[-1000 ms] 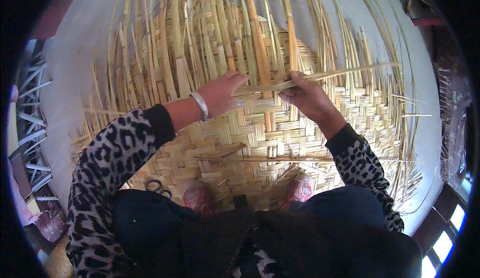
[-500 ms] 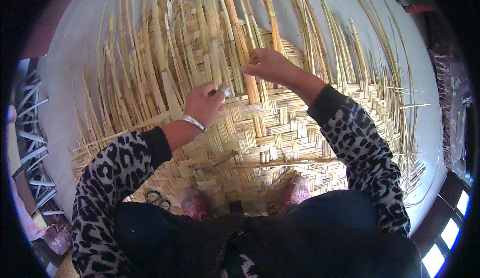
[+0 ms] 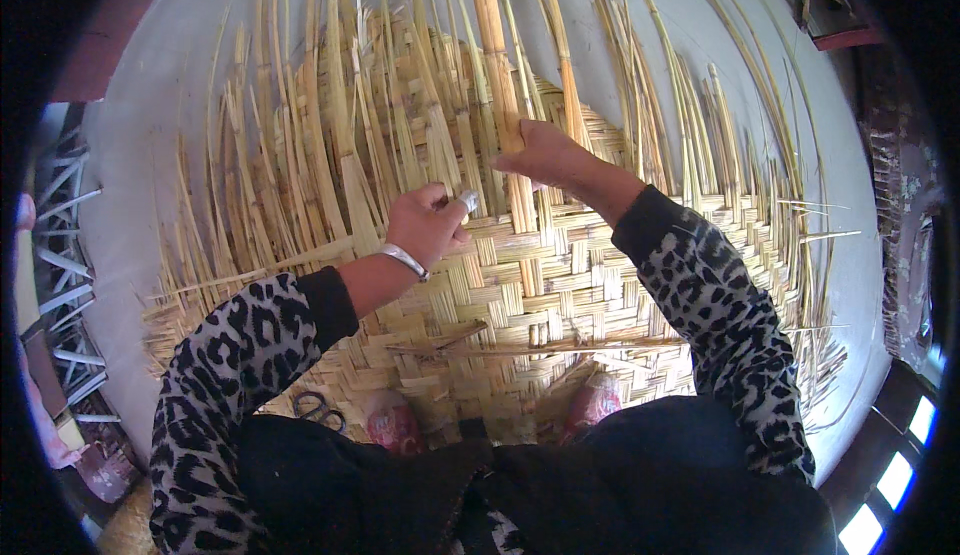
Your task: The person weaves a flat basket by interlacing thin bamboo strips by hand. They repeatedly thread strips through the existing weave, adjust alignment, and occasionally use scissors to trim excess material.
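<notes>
A partly woven mat (image 3: 590,255) of pale split reed lies before me, its loose strips fanning away from the woven edge. My right hand (image 3: 550,155) is closed on a wide golden reed strip (image 3: 488,15), thumb lying across it just beyond the woven edge. To its left, my left hand (image 3: 425,223) is curled closed close above the woven edge, a silvery covering (image 3: 468,200) on its thumb. Whatever its fingers may hold is hidden. A silver bracelet (image 3: 405,261) circles that wrist.
Scissors (image 3: 318,410) with dark handles lie near my left knee. A loose thin reed (image 3: 560,347) crosses the weave in front of my pink shoes (image 3: 393,425). White metal bars (image 3: 70,275) stand at the far left, beyond the grey floor (image 3: 125,205).
My right hand has closed onto the wide golden strip, and less of that strip's near end shows over the weave. My left hand stays curled beside it. The view has shifted slightly.
</notes>
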Demonstrator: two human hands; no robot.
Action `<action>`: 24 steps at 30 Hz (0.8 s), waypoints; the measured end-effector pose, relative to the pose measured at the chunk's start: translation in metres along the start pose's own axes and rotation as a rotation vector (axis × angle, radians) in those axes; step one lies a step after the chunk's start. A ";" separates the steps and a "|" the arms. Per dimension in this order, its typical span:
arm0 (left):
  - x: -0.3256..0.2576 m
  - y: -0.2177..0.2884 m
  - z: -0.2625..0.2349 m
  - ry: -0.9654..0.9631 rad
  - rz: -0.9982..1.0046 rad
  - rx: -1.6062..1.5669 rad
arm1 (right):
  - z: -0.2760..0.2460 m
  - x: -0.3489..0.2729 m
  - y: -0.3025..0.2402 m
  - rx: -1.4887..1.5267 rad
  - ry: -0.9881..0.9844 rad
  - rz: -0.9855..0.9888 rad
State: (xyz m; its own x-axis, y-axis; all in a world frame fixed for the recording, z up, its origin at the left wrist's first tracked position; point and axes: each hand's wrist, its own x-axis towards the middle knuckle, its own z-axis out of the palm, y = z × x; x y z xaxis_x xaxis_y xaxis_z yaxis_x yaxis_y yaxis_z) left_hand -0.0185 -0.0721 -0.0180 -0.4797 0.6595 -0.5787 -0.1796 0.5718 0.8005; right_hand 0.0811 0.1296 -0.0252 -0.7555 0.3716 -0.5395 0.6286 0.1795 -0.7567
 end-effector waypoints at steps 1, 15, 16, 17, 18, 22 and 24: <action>0.001 0.000 0.000 0.004 0.017 0.028 | -0.001 0.001 -0.004 -0.025 -0.002 0.026; 0.004 -0.004 0.001 -0.010 0.038 0.003 | 0.003 0.004 0.001 -0.106 0.005 -0.072; 0.003 -0.004 0.001 -0.009 0.042 0.009 | 0.000 0.005 0.000 -0.053 -0.048 -0.024; 0.003 -0.003 0.001 -0.009 0.040 0.012 | -0.002 0.006 0.000 0.005 -0.094 0.019; 0.002 -0.003 0.001 -0.009 0.039 0.017 | -0.003 0.007 -0.001 0.015 -0.097 0.040; 0.002 -0.003 0.000 -0.017 0.060 0.036 | -0.001 0.010 0.001 0.097 -0.097 0.082; 0.003 -0.004 -0.002 -0.043 0.077 0.053 | 0.003 0.011 0.004 0.161 -0.092 0.082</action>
State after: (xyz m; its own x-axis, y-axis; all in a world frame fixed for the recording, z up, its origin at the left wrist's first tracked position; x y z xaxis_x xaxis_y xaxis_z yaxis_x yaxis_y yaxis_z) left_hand -0.0205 -0.0734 -0.0224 -0.4529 0.7219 -0.5232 -0.0971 0.5434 0.8339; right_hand 0.0750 0.1313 -0.0355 -0.7215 0.2932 -0.6272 0.6565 0.0019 -0.7543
